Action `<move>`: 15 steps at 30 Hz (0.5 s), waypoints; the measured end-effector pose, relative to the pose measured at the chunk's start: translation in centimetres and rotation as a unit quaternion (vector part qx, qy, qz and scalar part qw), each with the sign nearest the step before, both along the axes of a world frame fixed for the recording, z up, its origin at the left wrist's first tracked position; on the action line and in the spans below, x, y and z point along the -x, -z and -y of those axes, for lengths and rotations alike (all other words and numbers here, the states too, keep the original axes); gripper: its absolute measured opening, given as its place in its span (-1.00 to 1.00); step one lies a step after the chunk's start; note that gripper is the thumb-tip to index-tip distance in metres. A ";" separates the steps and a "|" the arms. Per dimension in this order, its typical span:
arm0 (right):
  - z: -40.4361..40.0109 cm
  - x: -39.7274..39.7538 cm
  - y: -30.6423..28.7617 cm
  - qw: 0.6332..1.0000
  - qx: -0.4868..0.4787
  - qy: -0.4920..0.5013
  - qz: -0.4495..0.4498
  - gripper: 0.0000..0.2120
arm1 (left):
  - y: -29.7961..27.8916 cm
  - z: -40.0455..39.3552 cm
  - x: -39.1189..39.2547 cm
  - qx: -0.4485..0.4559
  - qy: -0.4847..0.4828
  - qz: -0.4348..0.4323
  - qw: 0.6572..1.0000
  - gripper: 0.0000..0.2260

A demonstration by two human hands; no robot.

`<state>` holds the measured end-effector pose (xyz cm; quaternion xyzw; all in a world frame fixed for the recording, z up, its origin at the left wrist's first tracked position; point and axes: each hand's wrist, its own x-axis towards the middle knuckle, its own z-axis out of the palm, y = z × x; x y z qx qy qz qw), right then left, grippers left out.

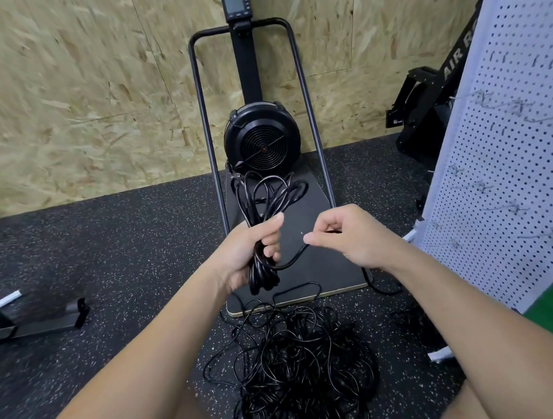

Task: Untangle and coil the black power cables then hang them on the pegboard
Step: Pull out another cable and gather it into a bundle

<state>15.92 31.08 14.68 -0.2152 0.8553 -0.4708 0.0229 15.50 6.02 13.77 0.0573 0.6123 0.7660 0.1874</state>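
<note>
My left hand (254, 248) grips a bundle of black cable loops (265, 197) around its middle; the loops stick up above the fist and hang below it. From the bundle a single strand (291, 261) curves right to my right hand (349, 237), which pinches it between thumb and fingers. A big tangled pile of black cables (301, 366) lies on the floor below my hands. The white pegboard (504, 167) with wire hooks stands at the right, tilted in view.
A black fan machine (262, 140) on a frame with a dark base plate (331, 270) stands against the chipboard wall straight ahead. Another black exercise machine (438, 107) is behind the pegboard. A black metal foot (45, 320) lies on the speckled floor at left.
</note>
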 end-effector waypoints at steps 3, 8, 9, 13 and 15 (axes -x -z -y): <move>0.2 -0.5 -0.6 0.999 0.021 0.012 -0.033 -0.72 | -0.2 -0.7 -0.4 0.003 -0.017 0.026 1.000 -0.72; 1.6 -1.0 -0.3 0.997 0.019 0.020 -0.068 -0.80 | -0.2 -2.2 -2.1 0.005 0.069 0.031 0.997 -0.65; 1.7 -1.0 0.0 0.997 0.021 0.026 -0.074 -0.81 | -0.2 -2.4 -2.3 -0.002 0.075 0.041 0.996 -0.64; 1.5 -0.7 0.0 0.990 0.008 0.072 -0.122 -0.67 | -0.3 -2.2 -1.7 -0.011 0.072 0.044 0.996 -0.73; 1.0 -0.5 -0.2 0.994 -0.016 0.067 -0.084 -0.57 | -0.3 -1.7 -1.1 -0.030 0.061 0.012 0.998 -0.73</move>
